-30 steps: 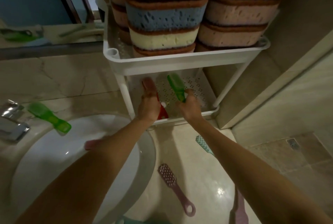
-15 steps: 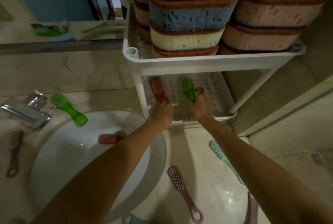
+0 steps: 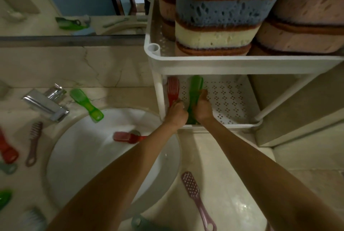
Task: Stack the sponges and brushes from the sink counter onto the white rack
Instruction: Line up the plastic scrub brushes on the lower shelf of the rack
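Gripping red brush [image 3: 173, 88], left hand [image 3: 176, 114]; gripping green brush [image 3: 195, 86], right hand [image 3: 202, 109].

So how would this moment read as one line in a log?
left hand: grips red brush | right hand: grips green brush | place: lower shelf, white rack

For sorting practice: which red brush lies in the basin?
The red brush by the drain; others lie on the rack shelf and left counter.

red brush [image 3: 173, 89], green brush [image 3: 194, 91] lowered onto shelf [image 3: 232, 98]
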Demonstrator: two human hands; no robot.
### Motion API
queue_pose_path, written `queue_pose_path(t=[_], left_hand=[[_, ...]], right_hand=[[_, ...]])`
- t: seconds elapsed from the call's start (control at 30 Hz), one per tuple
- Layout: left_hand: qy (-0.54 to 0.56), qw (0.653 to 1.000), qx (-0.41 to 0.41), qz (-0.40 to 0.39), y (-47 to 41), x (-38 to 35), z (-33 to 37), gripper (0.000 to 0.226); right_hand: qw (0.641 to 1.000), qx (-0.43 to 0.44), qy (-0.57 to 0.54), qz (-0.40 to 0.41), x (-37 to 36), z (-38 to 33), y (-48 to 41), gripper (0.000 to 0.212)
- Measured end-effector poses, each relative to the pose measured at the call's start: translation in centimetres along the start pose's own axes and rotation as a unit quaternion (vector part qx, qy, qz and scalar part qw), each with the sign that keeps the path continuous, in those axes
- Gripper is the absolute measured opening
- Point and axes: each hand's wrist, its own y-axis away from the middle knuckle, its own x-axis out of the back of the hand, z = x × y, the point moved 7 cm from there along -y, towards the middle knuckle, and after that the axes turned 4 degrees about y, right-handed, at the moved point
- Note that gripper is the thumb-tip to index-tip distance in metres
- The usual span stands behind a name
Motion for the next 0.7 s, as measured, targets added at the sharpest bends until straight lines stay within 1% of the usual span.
queue_pose_path(t=[0.1,0.13,0.23,0.3,0.37,0.43,0.53,0.6,0.7], left_hand=[[0.042,0.999,0.004,0.017,0.3,0.3,-0.1,0.036],[0.055,0.998,0.009,0.022,0.4,0.4,-0.2,0.036],[0.096,0.995,0.027,0.03,0.6,0.6,-0.3,0.035],[0.126,0.99,0.04,0.037,0.5,0.7,-0.4,0.033],[0.152,0.986,0.05,0.039,0.4,0.7,-0.5,0.031],[0.167,0.984,0.056,0.026,0.6,0.6,-0.7,0.034],[0.16,0.986,0.052,0.01,1.4,0.6,-0.8,0.038],[0.162,0.986,0.024,0.016,2.6,1.0,-0.4,0.038],[0.186,0.981,-0.05,0.029,5.5,1.9,-0.7,0.031]], right_hand=[[0.995,0.031,0.088,0.024,-0.1,-0.2,-0.1,0.05],[0.994,0.031,0.106,0.022,-0.2,-0.2,-0.2,0.048],[0.99,0.05,0.13,-0.008,-0.9,-0.5,-0.4,0.033],[0.988,0.077,0.132,-0.024,-1.3,-1.0,-0.3,0.032],[0.987,0.084,0.135,-0.034,-1.4,-1.3,-0.1,0.035],[0.987,0.088,0.124,-0.05,-1.5,-1.3,0.0,0.034],[0.994,0.072,0.066,-0.056,-1.0,-0.9,0.5,0.022],[0.997,0.076,0.02,-0.024,-0.2,-0.9,1.3,0.02],[0.995,0.081,-0.019,0.059,0.9,-0.7,3.3,0.029]])
